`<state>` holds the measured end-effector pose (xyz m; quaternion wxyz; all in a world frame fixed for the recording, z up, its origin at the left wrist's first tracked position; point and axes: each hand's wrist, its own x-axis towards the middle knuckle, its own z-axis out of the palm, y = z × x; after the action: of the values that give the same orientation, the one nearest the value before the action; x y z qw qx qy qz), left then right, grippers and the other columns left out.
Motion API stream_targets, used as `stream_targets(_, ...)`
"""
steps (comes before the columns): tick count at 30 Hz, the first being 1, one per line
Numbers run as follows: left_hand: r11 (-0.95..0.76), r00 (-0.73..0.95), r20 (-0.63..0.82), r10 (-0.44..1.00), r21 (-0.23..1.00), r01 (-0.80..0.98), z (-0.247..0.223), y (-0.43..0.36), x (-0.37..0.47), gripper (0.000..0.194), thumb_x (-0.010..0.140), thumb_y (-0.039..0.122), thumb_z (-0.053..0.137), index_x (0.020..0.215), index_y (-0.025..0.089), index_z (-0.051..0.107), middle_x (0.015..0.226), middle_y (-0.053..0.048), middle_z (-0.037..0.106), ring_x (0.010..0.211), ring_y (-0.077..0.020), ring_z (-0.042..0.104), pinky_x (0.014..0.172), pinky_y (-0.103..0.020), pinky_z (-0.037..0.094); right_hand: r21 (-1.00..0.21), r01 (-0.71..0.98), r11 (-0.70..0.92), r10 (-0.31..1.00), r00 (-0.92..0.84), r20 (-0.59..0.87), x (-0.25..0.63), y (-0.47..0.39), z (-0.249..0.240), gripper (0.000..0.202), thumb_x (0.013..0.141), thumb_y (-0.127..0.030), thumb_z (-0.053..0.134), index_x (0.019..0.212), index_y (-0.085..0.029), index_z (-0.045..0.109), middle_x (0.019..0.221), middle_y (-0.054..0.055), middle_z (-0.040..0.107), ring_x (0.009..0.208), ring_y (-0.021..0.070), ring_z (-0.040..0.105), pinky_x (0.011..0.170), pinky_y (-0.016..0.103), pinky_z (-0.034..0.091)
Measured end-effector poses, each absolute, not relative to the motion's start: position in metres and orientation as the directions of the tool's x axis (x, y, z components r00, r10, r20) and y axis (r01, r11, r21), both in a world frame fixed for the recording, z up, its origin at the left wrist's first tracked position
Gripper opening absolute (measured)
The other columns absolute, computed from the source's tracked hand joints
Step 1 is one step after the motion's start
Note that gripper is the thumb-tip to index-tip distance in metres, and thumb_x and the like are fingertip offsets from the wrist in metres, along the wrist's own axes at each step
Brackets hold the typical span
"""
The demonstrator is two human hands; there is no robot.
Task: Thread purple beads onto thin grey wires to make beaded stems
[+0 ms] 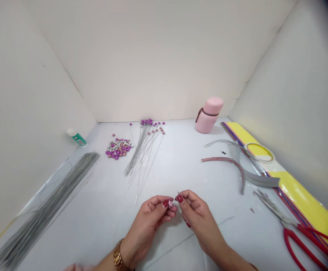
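Observation:
Near the front middle of the table, my left hand pinches a small pink folded paper star between thumb and fingertips. Close beside it, my right hand is closed in a pinch, and the short end of a thin wire pokes up from its fingertips. The two hands' fingertips almost meet. A thin grey wire runs along the table below the right hand; whether it is the pinched one I cannot tell. Beyond the hands lie wires topped with purple and pink stars, beside a pile of loose stars.
A bundle of bare wires lies left, near a glue stick. A pink flask stands at the back. To the right are red-handled scissors, paper strips, a tape roll and yellow sheets along the wall.

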<state>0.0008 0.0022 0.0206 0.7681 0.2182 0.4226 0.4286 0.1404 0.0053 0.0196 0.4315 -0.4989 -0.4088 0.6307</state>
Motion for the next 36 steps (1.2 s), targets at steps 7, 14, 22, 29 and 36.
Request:
stream_targets(7, 0.519, 0.272, -0.443, 0.854, 0.698, -0.494, 0.021, 0.003, 0.001, 0.018, 0.076, 0.02, 0.058, 0.091, 0.011, 0.06, 0.081, -0.007, 0.065, 0.071, -0.0095, 0.057, 0.067, -0.019, 0.044, -0.952, -0.076, -0.296, 0.943, -0.181, -0.279, 0.141, 0.005, 0.02, 0.02, 0.079, -0.037, 0.052, 0.076, -0.017, 0.053, 0.055, -0.005, 0.045, 0.042, 0.0045, 0.031, 0.037, 0.016, 0.022)
stream_targets(14, 0.453, 0.209, -0.404, 0.891, 0.824, -0.341, 0.02, 0.003, 0.003, 0.015, 0.076, 0.024, 0.058, 0.081, 0.011, 0.062, 0.067, -0.004, 0.064, 0.062, -0.0084, 0.055, 0.06, -0.018, 0.042, -0.962, -0.014, -0.274, 0.943, -0.199, -0.266, 0.14, 0.005, 0.018, 0.019, 0.076, -0.034, 0.057, 0.078, -0.015, 0.055, 0.057, -0.004, 0.051, 0.046, 0.0062, 0.037, 0.041, 0.017, 0.028)
stream_targets(22, 0.342, 0.203, -0.309, 0.929, 0.927, -0.151, 0.023, 0.005, -0.001, 0.019, 0.076, 0.028, 0.055, 0.086, 0.014, 0.063, 0.069, -0.004, 0.067, 0.066, -0.0122, 0.059, 0.063, -0.022, 0.046, -0.983, 0.085, -0.161, 0.962, -0.209, -0.176, 0.143, 0.005, 0.023, 0.019, 0.078, -0.031, 0.054, 0.083, -0.015, 0.063, 0.064, 0.001, 0.06, 0.064, 0.0145, 0.055, 0.06, 0.024, 0.043)
stream_targets(29, 0.126, 0.164, -0.149, 0.975, 0.982, 0.14, 0.025, 0.007, -0.01, 0.02, 0.075, 0.028, 0.057, 0.088, 0.017, 0.066, 0.085, -0.007, 0.069, 0.078, -0.0183, 0.062, 0.07, -0.027, 0.049, -0.974, 0.208, -0.089, 0.973, -0.191, -0.13, 0.144, 0.004, 0.024, 0.023, 0.079, -0.032, 0.051, 0.086, -0.015, 0.064, 0.058, 0.0, 0.056, 0.068, 0.0172, 0.057, 0.061, 0.025, 0.044)
stream_targets(36, -0.047, 0.212, -0.024, 0.977, 0.945, 0.322, 0.033, 0.007, -0.011, 0.017, 0.076, 0.023, 0.054, 0.086, 0.016, 0.065, 0.082, -0.005, 0.068, 0.074, -0.0149, 0.063, 0.068, -0.023, 0.051, -0.964, 0.267, 0.014, 0.976, -0.215, -0.046, 0.144, 0.004, 0.023, 0.021, 0.08, -0.029, 0.05, 0.086, -0.015, 0.064, 0.057, 0.0, 0.055, 0.064, 0.0166, 0.057, 0.059, 0.024, 0.045)
